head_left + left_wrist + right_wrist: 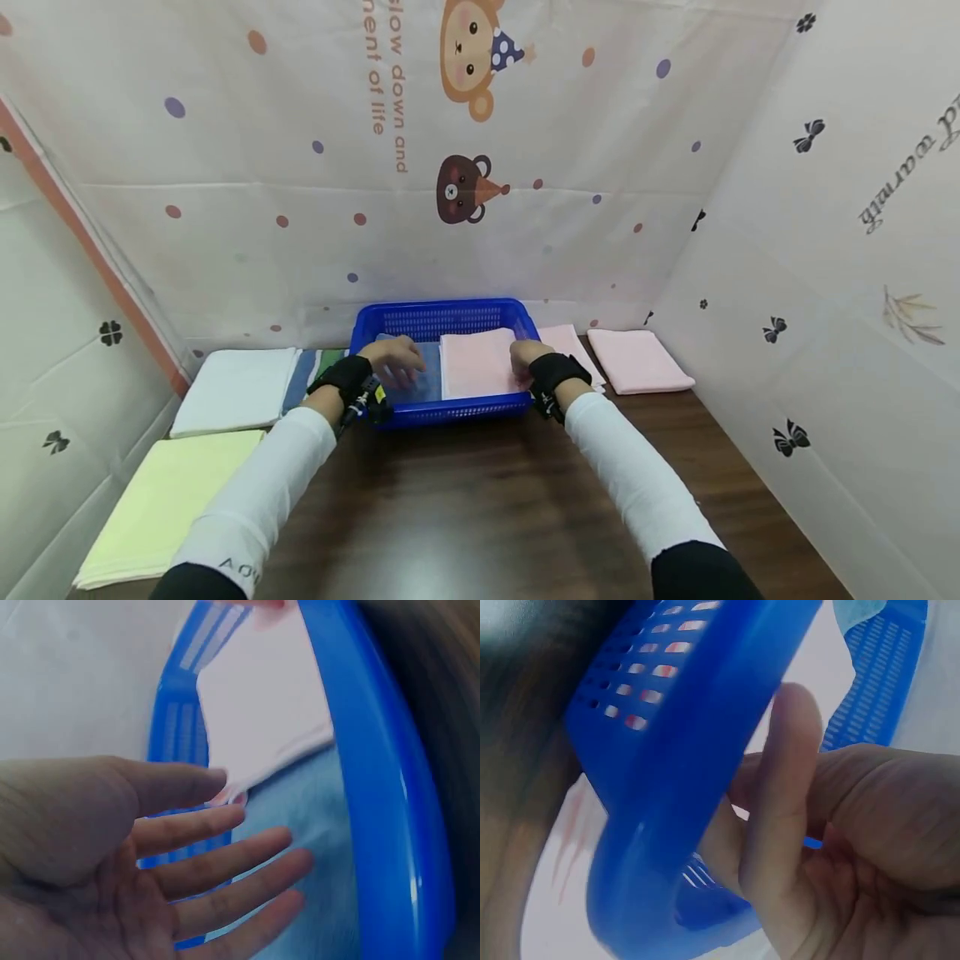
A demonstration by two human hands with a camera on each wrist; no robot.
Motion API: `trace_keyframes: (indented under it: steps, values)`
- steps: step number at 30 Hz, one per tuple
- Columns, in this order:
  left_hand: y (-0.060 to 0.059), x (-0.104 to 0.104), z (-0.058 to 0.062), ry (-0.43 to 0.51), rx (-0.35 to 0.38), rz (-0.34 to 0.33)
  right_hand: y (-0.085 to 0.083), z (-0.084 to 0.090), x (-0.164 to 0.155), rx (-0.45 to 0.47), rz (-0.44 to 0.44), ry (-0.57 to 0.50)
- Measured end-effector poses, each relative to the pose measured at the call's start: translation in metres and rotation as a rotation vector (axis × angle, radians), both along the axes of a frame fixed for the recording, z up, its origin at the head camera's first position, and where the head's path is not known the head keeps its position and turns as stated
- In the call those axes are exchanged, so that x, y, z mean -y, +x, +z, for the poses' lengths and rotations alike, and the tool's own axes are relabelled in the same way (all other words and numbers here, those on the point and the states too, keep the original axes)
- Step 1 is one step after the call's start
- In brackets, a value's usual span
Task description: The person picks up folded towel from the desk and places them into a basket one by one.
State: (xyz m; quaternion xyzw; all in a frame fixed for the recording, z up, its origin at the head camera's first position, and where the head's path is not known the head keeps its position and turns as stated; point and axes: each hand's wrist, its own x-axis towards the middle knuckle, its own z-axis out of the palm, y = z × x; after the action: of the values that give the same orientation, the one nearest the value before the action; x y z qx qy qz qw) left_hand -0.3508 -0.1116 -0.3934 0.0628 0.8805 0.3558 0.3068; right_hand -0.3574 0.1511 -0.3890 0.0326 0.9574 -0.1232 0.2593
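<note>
A blue plastic basket (450,412) stands at the back of the table. Inside it a folded pink cloth (477,362) lies to the right, beside a folded blue cloth (429,375). My left hand (397,360) hovers over the blue cloth, fingers spread and nothing in them, as the left wrist view shows. At the basket's right end, my right hand (527,360) reaches inside by the pink cloth's edge. In the right wrist view one finger (791,742) points up past the rim; the thumb is partly behind it, and no cloth shows clearly held.
On the left lie a folded white cloth (236,387), a striped cloth (322,367) and a folded yellow-green cloth (168,500). Right of the basket are a pink cloth (566,340) and another folded pink cloth (640,361). Printed curtains (375,242) rise behind the dark wooden table (450,508).
</note>
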Motion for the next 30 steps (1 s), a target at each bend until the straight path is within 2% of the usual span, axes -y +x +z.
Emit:
trace_keyframes:
  steps: [2, 6, 8, 9, 11, 13, 16, 19, 22, 25, 28, 30]
  values:
    - [0.003, 0.014, 0.002, 0.001, -0.096, 0.032, -0.005, 0.000, -0.008, -0.019, 0.083, 0.011]
    - [0.009, 0.046, -0.004, -0.108, -0.404, 0.077, -0.007, 0.013, -0.037, -0.112, 0.163, -0.118]
    - [0.011, 0.060, -0.010, -0.164, -0.521, 0.120, -0.007, 0.021, -0.061, -0.179, 0.116, -0.265]
    - [0.012, 0.067, -0.014, -0.165, -0.546, 0.146, -0.006, 0.025, -0.074, -0.223, 0.086, -0.330]
    - [0.016, 0.076, -0.020, -0.107, -0.534, 0.203, -0.006, 0.029, -0.099, -0.345, 0.028, -0.425]
    - [0.019, 0.082, -0.027, -0.002, -0.477, 0.265, -0.007, 0.025, -0.122, -0.457, -0.046, -0.446]
    - [0.025, 0.084, -0.034, 0.106, -0.408, 0.322, -0.006, 0.006, -0.151, -0.579, -0.143, -0.360]
    - [0.031, 0.082, -0.040, 0.136, -0.392, 0.338, -0.005, -0.028, -0.178, -0.631, -0.215, -0.229]
    - [0.037, 0.079, -0.044, 0.156, -0.369, 0.350, 0.000, -0.069, -0.202, -0.606, -0.248, -0.119]
    - [0.042, 0.076, -0.047, 0.168, -0.340, 0.358, 0.011, -0.102, -0.222, -0.497, -0.299, -0.029]
    - [0.043, 0.074, -0.047, 0.168, -0.310, 0.357, 0.019, -0.121, -0.236, -0.415, -0.335, 0.052]
    - [0.043, 0.073, -0.045, 0.162, -0.296, 0.354, 0.020, -0.124, -0.241, -0.382, -0.321, 0.084]
